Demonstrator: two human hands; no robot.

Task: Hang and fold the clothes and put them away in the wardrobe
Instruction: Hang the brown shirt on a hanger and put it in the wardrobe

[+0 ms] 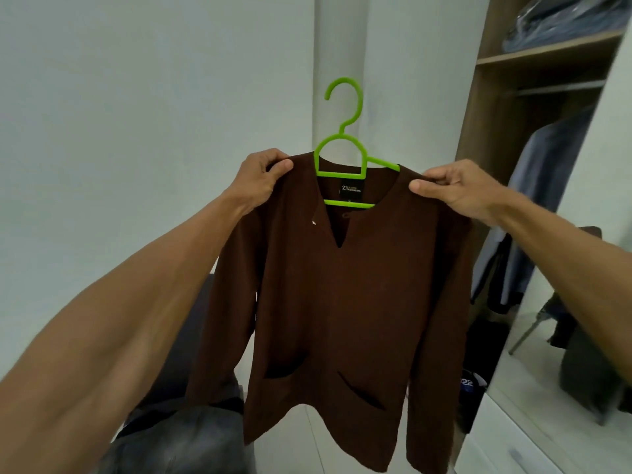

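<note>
A dark brown long-sleeved shirt (pixel 335 302) with a V-neck slit and two front pockets hangs in the air in front of me. A bright green plastic hanger (pixel 342 138) sits in its neck, with the hook pointing up and one arm showing at the right of the collar. My left hand (pixel 261 174) pinches the shirt's left shoulder. My right hand (pixel 455 188) pinches the right shoulder. The open wardrobe (pixel 496 107) stands to the right.
Inside the wardrobe a metal rail (pixel 561 87) carries hanging blue and dark garments (pixel 543 186), and a shelf above holds folded clothes in plastic (pixel 564 18). A white wardrobe door (pixel 608 138) stands open at the far right. Dark clothes (pixel 178 439) lie at the lower left.
</note>
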